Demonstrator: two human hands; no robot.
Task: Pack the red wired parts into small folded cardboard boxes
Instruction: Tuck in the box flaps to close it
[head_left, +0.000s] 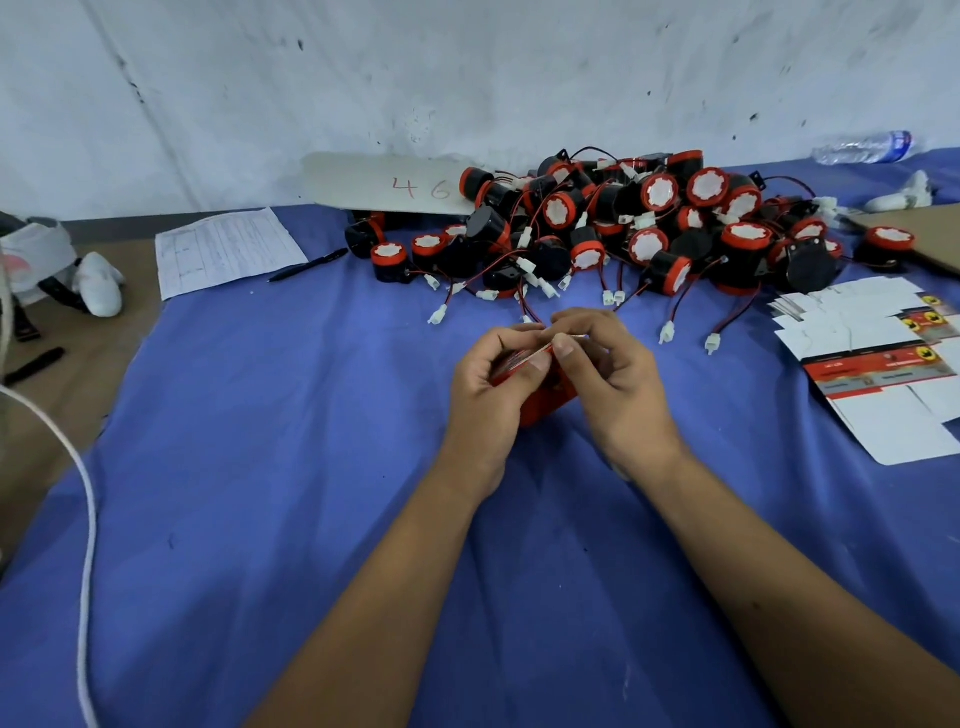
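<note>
head view: small red box (545, 400) between hands (550, 384)

Both forearms are bare from the bottom edge of the view up to the wrists, with no sleeve showing on either. The left hand (488, 384) and the right hand (618, 374) are ungloved, and their fingernails are short and unpainted.
</note>
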